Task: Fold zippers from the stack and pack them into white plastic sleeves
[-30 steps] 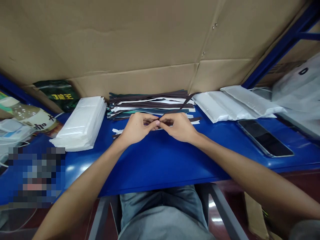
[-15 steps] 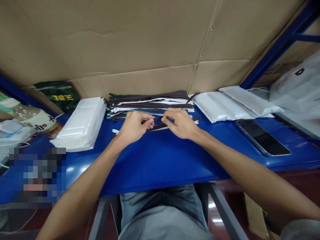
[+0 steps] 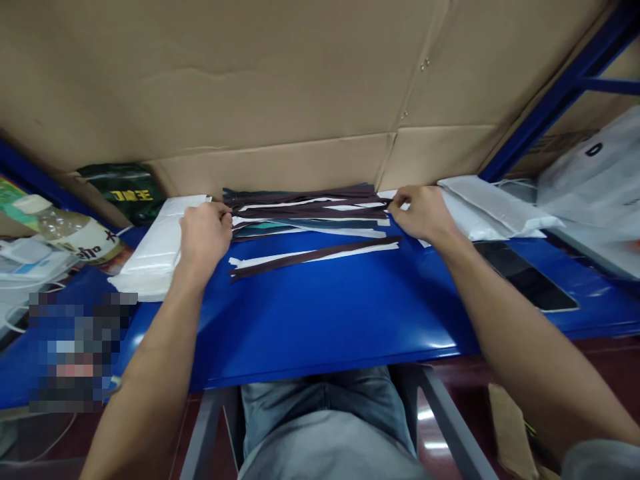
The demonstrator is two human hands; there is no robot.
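A pile of long flat strips (image 3: 305, 210), dark brown, white and teal, lies along the back of the blue table (image 3: 325, 313). My left hand (image 3: 203, 233) pinches the left end of a dark strip on top of the pile. My right hand (image 3: 423, 212) pinches the right end of the same strip. The strip is stretched between both hands. In front of the pile lie a dark brown strip (image 3: 310, 257) and a white strip, crossing each other on the table.
A stack of white plastic bags (image 3: 150, 257) sits left of the pile, more white bags (image 3: 495, 210) to the right. A black phone (image 3: 530, 283) lies right of my right arm. Cardboard (image 3: 300, 87) walls the back. A bottle (image 3: 70, 233) and clutter fill the far left.
Both hands moved apart from the middle of the table to the two ends of the strip pile. The brown and white strips they handled now lie on the table.
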